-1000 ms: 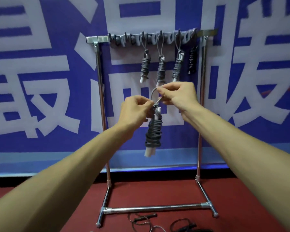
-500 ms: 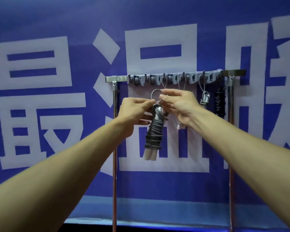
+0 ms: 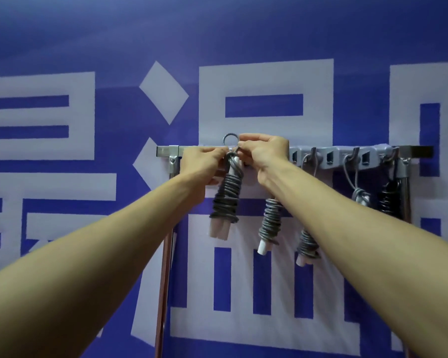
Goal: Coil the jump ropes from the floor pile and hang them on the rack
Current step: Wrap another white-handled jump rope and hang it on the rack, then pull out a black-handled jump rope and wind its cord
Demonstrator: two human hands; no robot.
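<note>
A grey jump rope coiled round its white handles hangs between my hands, level with the rack's top bar. My left hand grips the top of the bundle. My right hand pinches the small rope loop that stands just above the bar. Three more coiled grey ropes hang from hooks to the right: one, another, and a third. A black coiled rope hangs at the far right end.
The metal rack stands against a blue banner with large white characters. Its left post runs down below my left forearm and its right post is beside the black rope. A grey hook strip runs along the bar.
Both hands have lifted the coiled rope from chest height up to the rack's top bar. The view has tilted upward, so the floor and the rack's base are out of sight.
</note>
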